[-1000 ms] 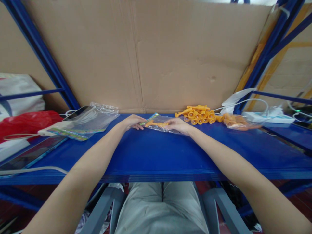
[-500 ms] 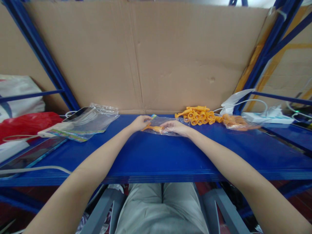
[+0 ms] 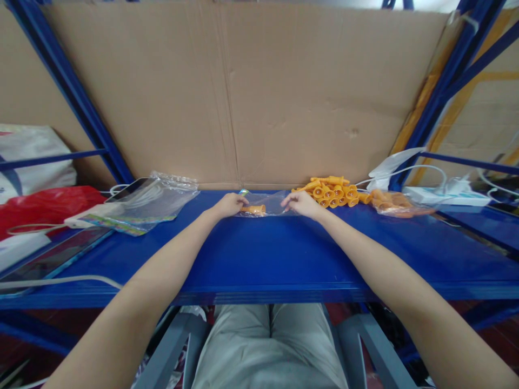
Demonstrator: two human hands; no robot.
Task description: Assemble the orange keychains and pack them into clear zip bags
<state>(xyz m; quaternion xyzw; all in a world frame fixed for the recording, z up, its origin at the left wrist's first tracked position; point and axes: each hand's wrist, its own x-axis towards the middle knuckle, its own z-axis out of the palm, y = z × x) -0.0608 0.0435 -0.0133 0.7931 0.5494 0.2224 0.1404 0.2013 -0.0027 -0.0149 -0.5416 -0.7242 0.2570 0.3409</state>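
A clear plastic bag (image 3: 272, 202) lies stretched between my two hands over the blue shelf. Inside its left part is an orange trumpet-shaped piece (image 3: 256, 209), its flared end toward the right. My left hand (image 3: 232, 205) is closed on the bag's left end, by a small colourful edge, and covers the narrow end of the orange piece. With thumb and fingers together, my right hand (image 3: 299, 204) pinches the bag's right end. Just beyond the right hand is a stack of similar orange pieces (image 3: 333, 193), flared ends facing me.
A filled clear bag of orange pieces (image 3: 393, 204) lies right of the stack, near a white power strip (image 3: 448, 196). At left are flat clear bags (image 3: 150, 205), a red bag (image 3: 52, 208) and a tablet (image 3: 60, 254). Cardboard (image 3: 284, 97) closes off the shelf's back (image 3: 263, 259).
My right hand has moved right, off the orange piece to the bag's right end. My left hand has shifted slightly left, and the bag is drawn out flatter between them.
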